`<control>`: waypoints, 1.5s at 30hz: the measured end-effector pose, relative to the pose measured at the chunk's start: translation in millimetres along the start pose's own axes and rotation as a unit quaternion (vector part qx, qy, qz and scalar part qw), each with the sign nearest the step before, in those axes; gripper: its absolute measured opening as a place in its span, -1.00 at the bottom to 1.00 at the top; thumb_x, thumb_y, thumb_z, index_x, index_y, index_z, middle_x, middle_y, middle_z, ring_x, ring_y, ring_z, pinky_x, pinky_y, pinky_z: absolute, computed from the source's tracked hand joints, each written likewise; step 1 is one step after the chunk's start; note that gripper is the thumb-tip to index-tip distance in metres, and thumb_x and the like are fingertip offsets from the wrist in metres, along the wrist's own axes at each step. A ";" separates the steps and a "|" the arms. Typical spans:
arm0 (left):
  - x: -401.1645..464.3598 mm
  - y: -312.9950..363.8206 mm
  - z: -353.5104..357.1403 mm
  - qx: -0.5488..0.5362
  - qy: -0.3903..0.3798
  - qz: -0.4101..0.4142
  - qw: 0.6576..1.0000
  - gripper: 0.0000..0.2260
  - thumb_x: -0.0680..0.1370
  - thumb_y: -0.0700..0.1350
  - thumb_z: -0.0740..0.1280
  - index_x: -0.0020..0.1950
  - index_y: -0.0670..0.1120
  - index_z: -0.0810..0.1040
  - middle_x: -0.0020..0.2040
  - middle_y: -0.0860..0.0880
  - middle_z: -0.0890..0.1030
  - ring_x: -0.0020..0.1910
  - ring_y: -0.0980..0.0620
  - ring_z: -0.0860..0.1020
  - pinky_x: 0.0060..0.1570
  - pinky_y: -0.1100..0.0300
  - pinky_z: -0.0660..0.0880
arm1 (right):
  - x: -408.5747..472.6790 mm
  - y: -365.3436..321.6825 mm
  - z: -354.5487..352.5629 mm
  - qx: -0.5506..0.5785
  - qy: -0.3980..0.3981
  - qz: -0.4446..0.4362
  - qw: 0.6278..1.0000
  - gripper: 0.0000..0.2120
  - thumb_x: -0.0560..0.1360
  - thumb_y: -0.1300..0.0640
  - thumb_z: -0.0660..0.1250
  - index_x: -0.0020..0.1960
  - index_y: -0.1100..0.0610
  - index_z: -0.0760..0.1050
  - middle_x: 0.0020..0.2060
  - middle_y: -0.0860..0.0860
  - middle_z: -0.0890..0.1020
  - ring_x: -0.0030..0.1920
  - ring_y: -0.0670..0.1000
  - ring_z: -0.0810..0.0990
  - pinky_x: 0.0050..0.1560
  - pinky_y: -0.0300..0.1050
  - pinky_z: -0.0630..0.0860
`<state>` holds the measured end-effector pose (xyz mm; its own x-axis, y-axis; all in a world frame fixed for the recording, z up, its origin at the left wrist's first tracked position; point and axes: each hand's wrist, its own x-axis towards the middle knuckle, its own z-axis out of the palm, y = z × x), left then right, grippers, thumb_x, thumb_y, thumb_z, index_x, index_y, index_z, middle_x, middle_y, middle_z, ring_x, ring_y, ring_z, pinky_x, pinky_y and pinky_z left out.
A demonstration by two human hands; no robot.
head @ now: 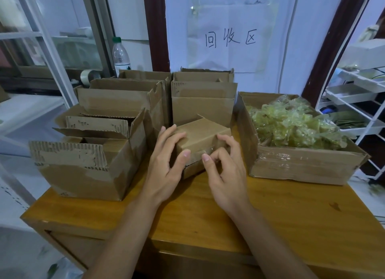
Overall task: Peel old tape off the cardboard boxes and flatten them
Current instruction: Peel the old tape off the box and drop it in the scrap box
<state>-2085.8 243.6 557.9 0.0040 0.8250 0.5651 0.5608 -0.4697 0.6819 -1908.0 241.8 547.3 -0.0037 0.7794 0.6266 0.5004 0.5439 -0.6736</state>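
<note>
A small closed cardboard box (203,136) sits tilted on the wooden table (291,212) in the middle. Clear tape (205,150) runs across its near face. My left hand (166,164) grips the box's left side, thumb on the near face and fingers over the top. My right hand (225,170) holds the right side, its fingers curled over the box's right edge and its thumb tip pressing at the tape. Open boxes with torn flaps stand to the left (83,170) and behind (203,107).
A large open box (302,166) at the right holds a heap of peeled yellowish tape (291,124). A water bottle (120,53) and a tape roll (88,77) stand at the back left. White wire shelves (358,103) are at the far right. A handwritten paper sign hangs on the wall.
</note>
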 end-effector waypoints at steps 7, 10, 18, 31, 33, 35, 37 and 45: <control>-1.6 -3.4 1.6 0.026 -0.007 0.004 1.000 -0.52 0.60 0.13 0.33 0.51 0.08 0.39 0.62 0.15 0.24 0.67 0.18 -0.05 0.50 0.24 0.01 | 1.3 -1.2 -0.9 -0.019 0.034 -0.018 0.999 -0.79 0.66 -0.02 0.25 -0.14 -0.04 0.46 0.35 -0.18 0.47 0.43 -0.09 0.45 0.36 0.15 0.39; -2.5 -2.3 -1.2 0.019 0.004 0.003 1.000 -0.54 0.61 0.07 0.32 0.51 0.08 0.39 0.61 0.15 0.24 0.66 0.19 -0.03 0.47 0.36 -0.01 | 2.6 -0.6 -2.5 -0.037 0.048 -0.035 0.998 -0.82 0.67 -0.02 0.26 -0.11 -0.06 0.46 0.34 -0.16 0.50 0.37 -0.15 0.47 0.34 0.01 0.33; -4.5 -3.3 -3.3 0.001 0.014 0.021 1.000 -0.59 0.63 -0.03 0.25 0.50 0.04 0.39 0.60 0.07 0.28 0.65 0.13 0.08 0.52 0.41 0.06 | 3.0 -2.2 -3.6 -0.024 0.028 0.011 0.999 -0.82 0.66 -0.12 0.29 -0.07 -0.08 0.48 0.57 -0.05 0.28 0.59 -0.10 0.20 0.45 0.05 0.33; -3.5 -3.8 -2.5 0.027 0.004 0.026 0.999 -0.47 0.67 0.04 0.28 0.62 0.02 0.24 0.65 0.06 0.17 0.67 0.12 0.02 0.49 0.41 0.04 | 1.9 0.0 -4.8 0.018 0.046 0.000 0.999 -0.78 0.61 -0.14 0.32 -0.13 -0.05 0.56 0.50 -0.02 0.35 0.42 -0.08 0.46 0.29 -0.23 0.43; -3.2 -4.5 -2.8 0.016 0.013 0.025 0.999 -0.49 0.68 0.02 0.27 0.61 0.01 0.25 0.64 0.04 0.20 0.67 0.11 0.05 0.53 0.32 0.08 | 3.0 0.6 -4.7 0.022 0.048 -0.008 0.999 -0.78 0.62 -0.09 0.32 -0.13 -0.01 0.56 0.47 0.03 0.40 0.40 -0.21 0.44 0.26 -0.48 0.32; -3.4 -5.4 -2.3 0.008 0.018 0.023 1.000 -0.50 0.68 0.01 0.26 0.61 0.00 0.25 0.63 0.03 0.22 0.66 0.08 0.08 0.57 0.15 0.14 | 3.4 1.4 -3.7 0.023 0.048 -0.014 0.998 -0.79 0.63 -0.05 0.33 -0.13 0.01 0.57 0.46 0.05 0.42 0.40 -0.24 0.43 0.26 -0.51 0.30; -3.3 -6.3 -1.6 0.003 0.024 0.017 1.000 -0.51 0.68 0.02 0.26 0.60 -0.01 0.25 0.62 0.01 0.23 0.66 0.06 0.10 0.58 0.05 0.18 | 3.3 3.0 -3.4 0.023 0.052 -0.018 0.998 -0.81 0.64 0.01 0.35 -0.12 0.05 0.58 0.46 0.05 0.42 0.39 -0.30 0.42 0.27 -0.50 0.31; -3.0 -5.3 -3.9 0.049 0.030 0.030 0.998 -0.60 0.70 0.04 0.21 0.56 0.13 0.36 0.62 0.02 0.17 0.59 0.03 0.19 0.43 0.14 0.27 | 5.5 1.2 -4.6 0.030 0.081 -0.033 0.996 -0.83 0.64 0.09 0.37 -0.13 0.03 0.57 0.39 0.05 0.52 0.49 -0.13 0.40 0.35 0.00 0.51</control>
<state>-2092.0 242.4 554.4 -0.0069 0.7747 0.6323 0.6399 -0.4825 0.5981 -1903.4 245.3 551.8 0.1079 0.6834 0.7220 0.4508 0.6137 -0.6482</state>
